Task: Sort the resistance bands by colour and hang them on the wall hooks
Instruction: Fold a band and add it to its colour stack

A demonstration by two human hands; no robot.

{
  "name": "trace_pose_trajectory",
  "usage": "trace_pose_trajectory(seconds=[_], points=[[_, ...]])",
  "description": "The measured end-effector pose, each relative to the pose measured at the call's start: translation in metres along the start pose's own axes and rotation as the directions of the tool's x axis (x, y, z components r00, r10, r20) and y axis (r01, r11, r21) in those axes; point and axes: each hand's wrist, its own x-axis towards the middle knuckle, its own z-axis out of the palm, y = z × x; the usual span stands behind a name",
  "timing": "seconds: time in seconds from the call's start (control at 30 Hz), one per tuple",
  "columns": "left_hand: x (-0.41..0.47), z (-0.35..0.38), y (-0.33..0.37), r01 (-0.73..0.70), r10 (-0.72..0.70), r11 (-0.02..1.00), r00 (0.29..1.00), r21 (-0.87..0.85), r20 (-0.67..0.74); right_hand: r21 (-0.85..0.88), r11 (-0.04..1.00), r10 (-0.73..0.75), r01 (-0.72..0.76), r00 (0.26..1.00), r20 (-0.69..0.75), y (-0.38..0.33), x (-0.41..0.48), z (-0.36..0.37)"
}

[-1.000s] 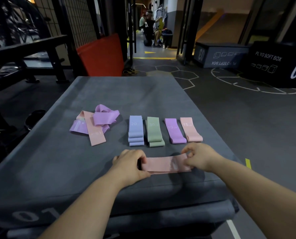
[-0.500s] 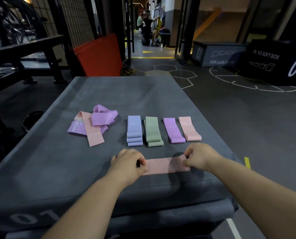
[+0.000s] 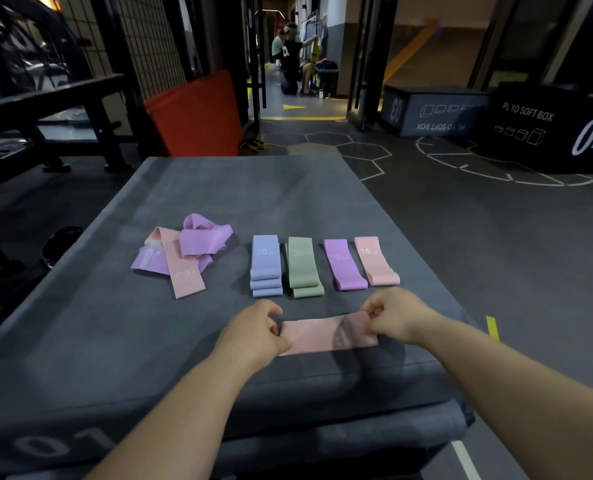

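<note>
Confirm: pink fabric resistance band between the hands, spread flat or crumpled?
Spread flat: the pink fabric resistance band is one smooth strip, left hand and right hand pinching its ends.

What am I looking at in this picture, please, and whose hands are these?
There is no machine here. A person wears a camera on the head that looks forward and down, so both arms are their own. The left hand and right hand each pinch one end of a pink band over a grey padded box. Beyond it lie sorted lots: blue bands, green bands, a purple band and a second pink band. To the left sits an unsorted heap of purple and pink bands.
</note>
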Motion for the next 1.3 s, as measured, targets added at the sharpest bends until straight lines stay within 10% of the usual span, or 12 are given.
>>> trace_pose_trajectory(seconds=[0.37,0.53,0.73,1.3], points=[[-0.008,-0.016,0.006,-0.294,0.295,0.954,0.905,0.051,-0.308,0.428,0.900,-0.017,0.079,0.989,-0.147,0.000,-0.001,-0.001],[-0.012,-0.020,0.002,-0.324,0.398,0.866,0.908,0.381,-0.133,0.425,0.902,-0.052,0.072,0.997,-0.059,0.005,-0.004,0.003],[-0.014,-0.019,-0.001,-0.374,0.355,0.854,0.927,0.362,0.119,0.350,0.936,-0.022,0.030,0.999,-0.026,0.006,-0.005,0.004],[-0.003,-0.008,0.002,-0.211,0.194,0.945,0.977,0.252,0.090,0.533,0.815,-0.156,0.226,0.972,-0.174,-0.008,-0.006,0.012]])
